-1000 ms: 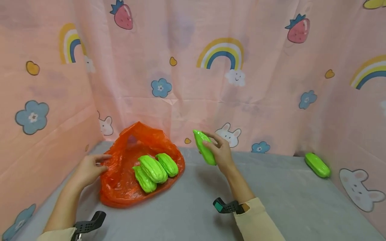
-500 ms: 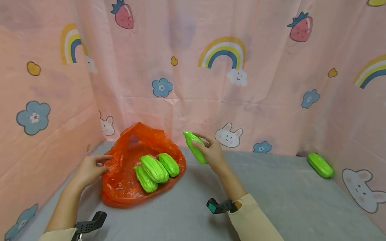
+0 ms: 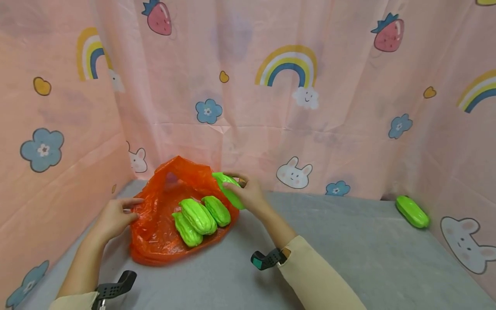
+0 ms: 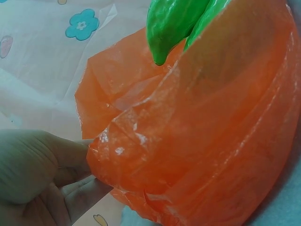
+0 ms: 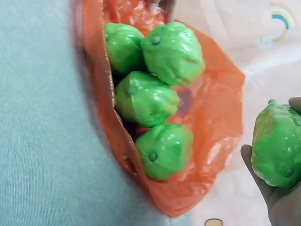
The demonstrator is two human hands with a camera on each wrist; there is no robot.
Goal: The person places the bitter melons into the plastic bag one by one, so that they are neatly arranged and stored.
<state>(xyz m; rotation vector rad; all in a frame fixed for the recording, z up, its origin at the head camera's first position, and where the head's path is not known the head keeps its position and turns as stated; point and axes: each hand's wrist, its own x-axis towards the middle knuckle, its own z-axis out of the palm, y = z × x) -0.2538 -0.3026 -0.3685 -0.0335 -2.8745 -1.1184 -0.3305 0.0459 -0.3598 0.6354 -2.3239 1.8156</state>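
Observation:
My right hand (image 3: 251, 196) grips a bright green, ridged bitter melon (image 3: 228, 191), raised at the right side of the orange plastic bag (image 3: 149, 249). In the right wrist view the held bitter melon (image 5: 276, 143) is apart from those in the bag. Several more bitter melons (image 3: 198, 216) lie together inside the bag's wide mouth; the right wrist view shows their stem ends. At the bag's left edge, my left hand (image 3: 114, 217) pinches the film between thumb and fingers. Some of its fingertips are hidden by the bag in the left wrist view.
Another bitter melon (image 3: 412, 212) lies at the far right of the grey tabletop (image 3: 348, 249), by the wall. Pink printed curtains (image 3: 240, 142) enclose the back and both sides. A dark wrist device (image 3: 267, 259) sits on each forearm.
My right hand has carried the bitter melon leftward, from right of the bag to its right rim. The left hand has kept its hold on the bag and barely moved.

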